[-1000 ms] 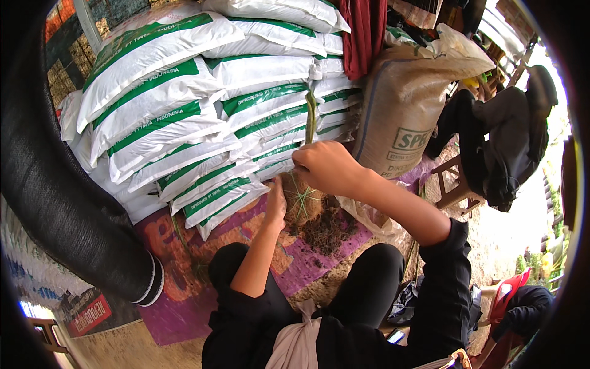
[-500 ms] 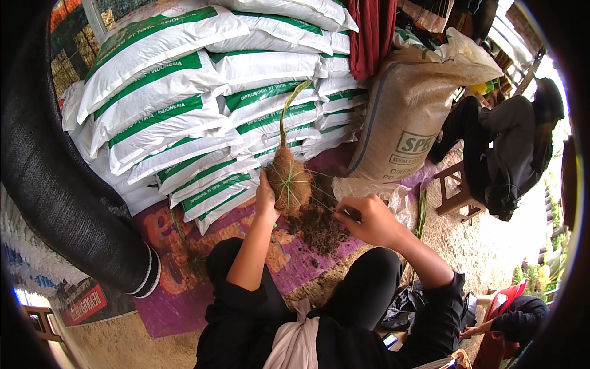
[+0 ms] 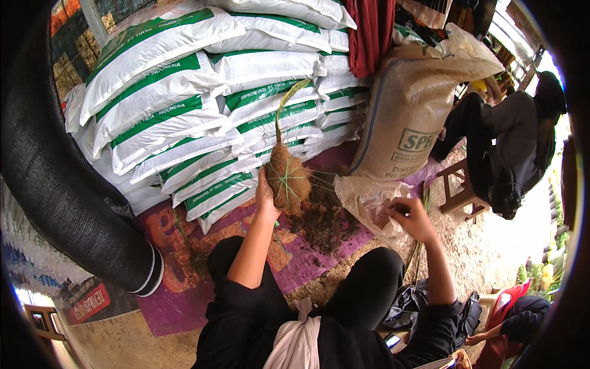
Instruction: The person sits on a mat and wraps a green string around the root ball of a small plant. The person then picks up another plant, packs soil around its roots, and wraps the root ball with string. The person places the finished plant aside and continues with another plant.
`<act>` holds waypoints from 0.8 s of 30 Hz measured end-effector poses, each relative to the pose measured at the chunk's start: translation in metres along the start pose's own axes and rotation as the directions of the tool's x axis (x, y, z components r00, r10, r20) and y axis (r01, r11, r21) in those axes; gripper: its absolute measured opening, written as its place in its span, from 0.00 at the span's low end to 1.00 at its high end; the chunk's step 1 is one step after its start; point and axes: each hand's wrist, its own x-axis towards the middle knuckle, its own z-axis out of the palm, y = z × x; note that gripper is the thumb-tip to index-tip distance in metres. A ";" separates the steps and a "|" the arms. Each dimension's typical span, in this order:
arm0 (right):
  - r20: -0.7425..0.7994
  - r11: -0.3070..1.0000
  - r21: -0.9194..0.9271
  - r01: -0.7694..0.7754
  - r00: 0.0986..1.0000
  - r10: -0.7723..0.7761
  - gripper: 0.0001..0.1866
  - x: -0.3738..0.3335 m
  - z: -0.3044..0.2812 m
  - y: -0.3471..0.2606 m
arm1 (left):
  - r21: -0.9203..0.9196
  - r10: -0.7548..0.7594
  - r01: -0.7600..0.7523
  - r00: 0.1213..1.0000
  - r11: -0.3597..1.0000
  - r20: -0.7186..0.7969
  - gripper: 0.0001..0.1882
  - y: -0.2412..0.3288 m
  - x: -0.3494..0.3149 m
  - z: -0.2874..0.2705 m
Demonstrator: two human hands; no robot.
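Observation:
My left hand (image 3: 265, 195) is closed around the left side of a brown, fibrous root ball (image 3: 292, 184). Thin green string (image 3: 287, 178) crosses over the ball in a star pattern. From its top rises one long, curved green leaf (image 3: 279, 117). My right hand (image 3: 410, 219) is raised off to the right, above a crumpled clear plastic bag (image 3: 362, 194), its fingers pinched. Strands of string run from the ball toward that hand, though they are hard to follow across the plastic. Dark loose soil and fibre (image 3: 326, 230) lie below the ball.
White sacks with green bands (image 3: 264, 67) are stacked in front. A large tan woven sack (image 3: 399, 117) stands right of them, near a brown stool (image 3: 458, 190). A black roll (image 3: 80, 184) lies at left. Another person's arm (image 3: 491, 335) shows at lower right. Purple sheeting (image 3: 172, 307) covers the ground.
My right hand has moved away to the right, from near the root ball to over the plastic bag. My left hand still holds the ball in about the same place.

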 end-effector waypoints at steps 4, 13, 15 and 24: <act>-0.320 0.992 0.124 -0.039 0.944 0.077 0.07 0.004 -0.050 0.087 | -0.018 0.007 -0.006 0.999 1.000 0.051 0.28 0.001 0.002 -0.004; -0.872 0.868 -0.206 -0.451 0.488 0.046 0.12 -0.019 -0.153 0.199 | -0.069 0.021 -0.017 0.998 0.997 0.062 0.25 0.008 -0.006 0.001; -0.849 0.802 -0.230 -0.551 0.517 0.112 0.16 -0.024 -0.169 0.207 | -0.069 0.020 -0.017 0.998 0.997 0.052 0.24 0.005 -0.005 0.003; -0.492 0.837 -0.541 0.087 0.774 -0.398 0.11 0.044 -0.035 0.032 | 0.041 0.060 -0.060 0.998 0.997 0.011 0.27 0.007 -0.011 0.002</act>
